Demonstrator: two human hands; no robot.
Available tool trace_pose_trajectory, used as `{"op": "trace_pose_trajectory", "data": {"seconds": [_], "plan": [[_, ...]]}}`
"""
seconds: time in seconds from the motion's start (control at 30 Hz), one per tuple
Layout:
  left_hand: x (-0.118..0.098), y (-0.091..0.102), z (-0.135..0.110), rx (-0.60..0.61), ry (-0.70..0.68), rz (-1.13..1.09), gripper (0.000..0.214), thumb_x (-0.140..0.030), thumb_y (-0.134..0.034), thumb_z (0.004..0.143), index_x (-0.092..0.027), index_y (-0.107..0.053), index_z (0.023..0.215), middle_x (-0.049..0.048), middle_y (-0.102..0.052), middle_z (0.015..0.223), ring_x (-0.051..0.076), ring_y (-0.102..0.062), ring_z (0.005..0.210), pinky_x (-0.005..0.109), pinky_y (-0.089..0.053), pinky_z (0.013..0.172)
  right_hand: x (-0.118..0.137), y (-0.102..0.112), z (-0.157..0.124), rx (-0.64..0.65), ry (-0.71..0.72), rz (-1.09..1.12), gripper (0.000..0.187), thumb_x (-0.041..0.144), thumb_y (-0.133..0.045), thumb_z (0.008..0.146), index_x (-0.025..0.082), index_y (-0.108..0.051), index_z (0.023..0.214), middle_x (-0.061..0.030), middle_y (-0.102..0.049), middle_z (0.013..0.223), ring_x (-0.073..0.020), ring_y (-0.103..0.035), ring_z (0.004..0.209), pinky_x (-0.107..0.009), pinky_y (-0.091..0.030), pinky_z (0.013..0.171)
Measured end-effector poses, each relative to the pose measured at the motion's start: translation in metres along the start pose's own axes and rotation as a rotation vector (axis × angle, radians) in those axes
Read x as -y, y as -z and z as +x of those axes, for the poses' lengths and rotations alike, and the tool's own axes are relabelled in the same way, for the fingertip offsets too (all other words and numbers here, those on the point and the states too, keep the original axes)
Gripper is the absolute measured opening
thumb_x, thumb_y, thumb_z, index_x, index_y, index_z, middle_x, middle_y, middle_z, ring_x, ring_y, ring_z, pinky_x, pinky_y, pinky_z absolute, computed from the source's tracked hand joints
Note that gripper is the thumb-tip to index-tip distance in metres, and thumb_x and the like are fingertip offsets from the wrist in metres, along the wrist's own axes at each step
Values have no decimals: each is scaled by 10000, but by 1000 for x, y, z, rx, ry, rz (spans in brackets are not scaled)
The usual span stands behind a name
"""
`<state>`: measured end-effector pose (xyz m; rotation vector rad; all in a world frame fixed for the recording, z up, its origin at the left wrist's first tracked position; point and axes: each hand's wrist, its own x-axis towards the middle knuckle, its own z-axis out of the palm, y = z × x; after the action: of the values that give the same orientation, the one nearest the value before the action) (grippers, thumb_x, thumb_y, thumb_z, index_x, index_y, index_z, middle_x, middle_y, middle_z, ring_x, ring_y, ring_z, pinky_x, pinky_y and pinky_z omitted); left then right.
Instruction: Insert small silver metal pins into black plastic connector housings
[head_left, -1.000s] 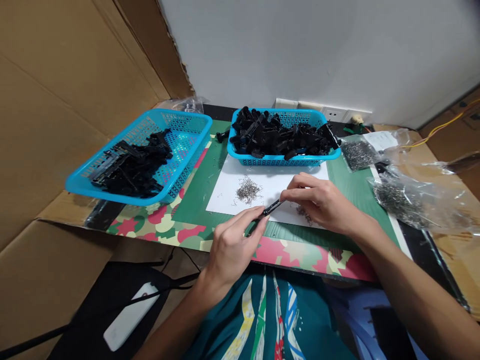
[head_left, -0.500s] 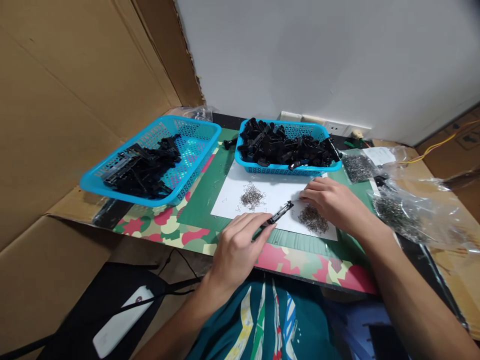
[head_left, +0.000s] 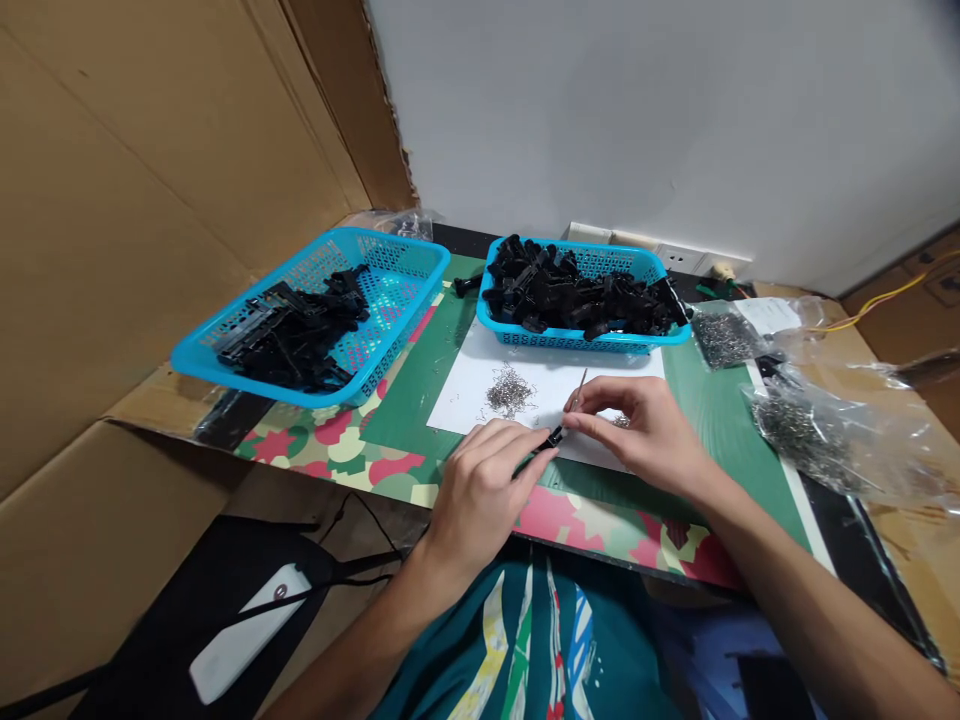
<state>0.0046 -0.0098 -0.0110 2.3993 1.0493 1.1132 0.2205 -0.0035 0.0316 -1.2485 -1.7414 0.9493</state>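
Observation:
My left hand (head_left: 486, 478) is closed on a narrow black plastic part (head_left: 553, 438), whose end sticks out past the thumb and fingers. My right hand (head_left: 645, 430) pinches a thin metal tool (head_left: 580, 384) pointing upward; its fingertips are at the far end of the black part. Whether a small wire piece is also between those fingers cannot be made out. Left of the hands, a small pile of fine metal wire pieces (head_left: 508, 390) lies on a white sheet (head_left: 469, 372). A second wire pile (head_left: 621, 421) is mostly hidden behind my right hand.
A blue basket (head_left: 397, 345) at left and another blue basket (head_left: 570, 340) at the back hold many black plastic parts. Clear bags of metal pieces (head_left: 799, 430) lie at right. Cardboard (head_left: 135, 200) stands on the left; a white phone (head_left: 247, 635) lies below it.
My right hand has moved left from the right wire pile to the end of the black part, and the thin tool now shows upright. My left hand stays closed on the part.

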Motion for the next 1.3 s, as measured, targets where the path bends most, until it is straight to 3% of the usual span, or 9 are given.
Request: {"op": "trace_pose_trajectory", "data": {"seconds": [0.23,0.47,0.73,0.87,0.97,1.1,1.2,1.3], "plan": [[-1,0,0,-15,-24,-9,121,-174,-721,978,-165,-756,1093,70,-800,998,230,-726,927,395,-598,841,-2,-7,1,-1,-33,80,177,312,-773,937,168,-745,837,-26,-758,791,-154,-698,730,-251,-530,687],[-4,1,0,-9,-30,-15,123,-157,-696,988,-156,-756,1096,84,-793,978,235,-728,919,398,-614,827,3,-9,-2,49,48,-59,168,196,-663,978,171,-720,822,-3,-695,752,-137,-608,691,-255,-480,676],[-4,0,1,19,-18,-57,112,-132,-671,995,-145,-748,1075,92,-775,966,228,-727,924,373,-616,823,5,-13,-5,51,96,-111,184,152,-658,961,172,-712,787,10,-666,703,-129,-560,647,-260,-438,653],[-2,1,-1,-22,-15,-46,149,-143,-686,991,-164,-736,1130,79,-784,1000,226,-732,952,371,-610,858,0,-10,-3,-65,73,25,127,220,-662,974,177,-718,869,-27,-739,857,-160,-661,762,-264,-510,727],[-1,7,1,-85,105,-84,164,-194,-696,992,-206,-733,1152,55,-781,1037,208,-739,928,343,-607,851,-2,3,-1,-217,85,-60,171,308,-630,1019,183,-732,1075,-44,-730,911,-180,-662,813,-287,-513,756],[-1,25,19,-181,254,-121,154,-282,-660,1015,-241,-739,1141,39,-760,1041,190,-720,881,299,-588,775,-7,20,1,-134,99,-190,277,347,-527,1082,196,-704,1234,-64,-729,975,-198,-653,844,-311,-506,753],[0,40,48,-284,229,-162,201,-341,-647,1019,-237,-758,1151,58,-753,1082,206,-714,957,303,-587,804,-14,22,3,-50,114,-420,306,249,-448,1102,186,-658,1315,-110,-717,1132,-234,-640,973,-361,-499,852],[4,49,84,-342,224,-283,259,-389,-689,990,-224,-780,1167,72,-777,1093,201,-724,916,302,-597,791,-21,18,7,79,126,-727,314,168,-411,1098,160,-680,1259,-127,-705,1052,-268,-600,1009,-383,-459,870]]}}
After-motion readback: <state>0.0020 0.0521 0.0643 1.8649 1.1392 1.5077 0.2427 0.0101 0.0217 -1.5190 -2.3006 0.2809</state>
